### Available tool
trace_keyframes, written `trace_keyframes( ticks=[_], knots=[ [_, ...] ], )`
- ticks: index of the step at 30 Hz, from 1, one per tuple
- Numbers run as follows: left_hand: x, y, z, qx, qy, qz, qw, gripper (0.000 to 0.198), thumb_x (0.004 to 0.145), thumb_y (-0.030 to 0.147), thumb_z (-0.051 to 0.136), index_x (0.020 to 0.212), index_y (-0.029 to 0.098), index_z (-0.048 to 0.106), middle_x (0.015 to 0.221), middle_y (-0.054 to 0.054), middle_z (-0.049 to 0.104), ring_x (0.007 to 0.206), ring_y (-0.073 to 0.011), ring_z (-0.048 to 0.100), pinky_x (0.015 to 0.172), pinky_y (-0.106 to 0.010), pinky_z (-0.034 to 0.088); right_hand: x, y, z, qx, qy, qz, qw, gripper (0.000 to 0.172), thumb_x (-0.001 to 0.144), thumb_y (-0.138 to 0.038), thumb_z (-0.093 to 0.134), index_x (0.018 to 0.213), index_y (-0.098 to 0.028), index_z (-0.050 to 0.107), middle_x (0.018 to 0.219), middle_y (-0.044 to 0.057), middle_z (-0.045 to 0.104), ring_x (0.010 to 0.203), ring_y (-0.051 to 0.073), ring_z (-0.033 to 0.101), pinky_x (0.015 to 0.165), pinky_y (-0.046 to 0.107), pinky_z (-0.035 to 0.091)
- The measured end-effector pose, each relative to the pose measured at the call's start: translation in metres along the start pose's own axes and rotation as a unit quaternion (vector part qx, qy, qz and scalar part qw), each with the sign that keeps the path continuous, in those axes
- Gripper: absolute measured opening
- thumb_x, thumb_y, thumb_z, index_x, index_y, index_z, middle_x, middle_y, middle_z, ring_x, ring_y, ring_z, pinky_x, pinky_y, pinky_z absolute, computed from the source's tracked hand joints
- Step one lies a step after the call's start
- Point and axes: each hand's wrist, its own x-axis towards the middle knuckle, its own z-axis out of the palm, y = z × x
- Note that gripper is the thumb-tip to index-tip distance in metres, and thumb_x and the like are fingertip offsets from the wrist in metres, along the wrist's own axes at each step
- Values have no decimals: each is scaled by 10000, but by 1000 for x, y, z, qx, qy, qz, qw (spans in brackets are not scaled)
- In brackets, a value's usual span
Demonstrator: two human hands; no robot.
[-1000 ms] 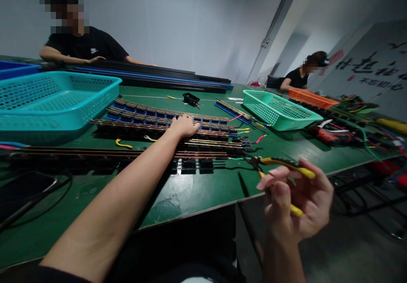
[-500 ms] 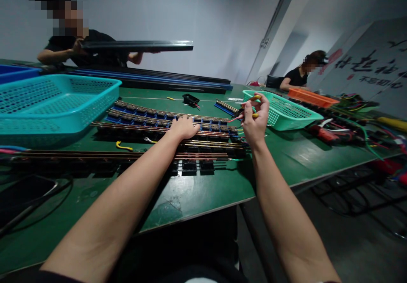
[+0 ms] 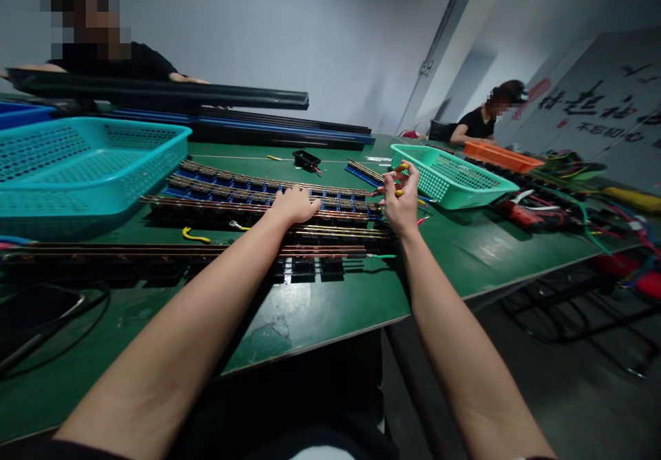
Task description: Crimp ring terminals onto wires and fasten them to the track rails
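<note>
My left hand [image 3: 295, 204] lies flat, fingers spread, on a long strip of copper bars and blue sockets [image 3: 232, 186] laid across the green table [image 3: 330, 301]. At the strip's right end my right hand [image 3: 401, 198] is closed around yellow-handled pliers [image 3: 401, 171], whose jaws point at the red and yellow wire ends [image 3: 424, 220]. Nearer to me lie further copper strips on black sockets [image 3: 196, 250].
A blue basket [image 3: 77, 164] stands at the left and a green basket [image 3: 449, 174] at the right, with an orange tray [image 3: 496, 155] behind. A person across the table holds a long black rail [image 3: 155, 91]. Another person sits at the far right. Tools and wires [image 3: 558, 205] crowd the right edge.
My right hand came up from below the table edge with the pliers and reached the strip's right end. The person opposite lifted a long black rail and lowered it slightly. My left hand stayed put.
</note>
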Motion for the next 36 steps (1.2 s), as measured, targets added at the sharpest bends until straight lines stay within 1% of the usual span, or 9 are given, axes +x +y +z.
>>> trace_keyframes(
  ticks=[4,9,11,14,17,25,28,33,36],
  knots=[
    [-2,1,-2,-3,-3,0,1000,659,872,526,210,1297,109,494,1377,-191,444,1214,-334,453,972,-481,351,-1,4,1,4,-1,28,1000,508,814,-514,555,1218,-283,351,961,40,579,625,122,597,468,241,463],
    [-2,1,-2,-5,0,1,1000,650,874,519,213,1295,112,496,1373,-189,451,1216,-328,453,977,-479,350,-2,0,0,-3,-7,45,999,365,820,-523,541,1038,-240,468,718,-21,556,488,81,492,455,219,393],
    [-2,1,-1,-7,4,1,1000,656,871,524,217,1292,108,500,1364,-192,458,1210,-331,460,975,-483,352,-4,-4,0,-13,-25,34,999,332,801,-517,572,931,-216,522,635,-38,516,500,77,461,476,211,370],
    [-1,0,0,-5,10,4,1000,658,869,528,217,1285,109,507,1356,-192,465,1204,-334,465,970,-487,360,-8,-11,2,-33,-86,34,995,316,766,-497,622,851,-195,578,553,-61,439,481,65,375,474,209,299],
    [0,-1,2,0,17,6,1000,655,868,528,218,1272,109,520,1338,-193,481,1197,-337,469,959,-487,370,-12,-16,4,-59,-122,46,990,310,760,-485,624,857,-191,614,526,-71,397,472,61,313,474,216,249],
    [0,0,2,-1,18,4,1000,653,868,528,217,1275,113,514,1341,-190,482,1195,-332,472,961,-485,368,-16,-18,1,-125,-139,41,982,227,725,-393,643,770,-174,680,486,-68,380,462,60,297,479,222,246],
    [-1,0,1,1,12,1,1000,644,871,527,214,1280,125,506,1349,-180,477,1201,-318,470,968,-466,364,-15,-18,2,-113,-118,48,985,223,726,-386,639,764,-169,673,478,-70,383,451,56,294,468,220,242],
    [-3,1,-2,-5,2,-2,1000,640,874,522,211,1294,130,493,1370,-174,460,1218,-315,453,978,-460,350,-8,-14,1,-40,-9,82,996,313,757,-480,596,853,-184,629,540,-58,474,442,63,381,438,205,298],
    [-4,1,-3,-6,2,0,1000,648,875,523,212,1294,119,495,1365,-184,462,1210,-324,459,973,-466,354,-4,-9,-2,17,44,108,993,374,776,-547,548,870,-189,603,494,-72,440,415,70,402,408,196,307]
  ],
)
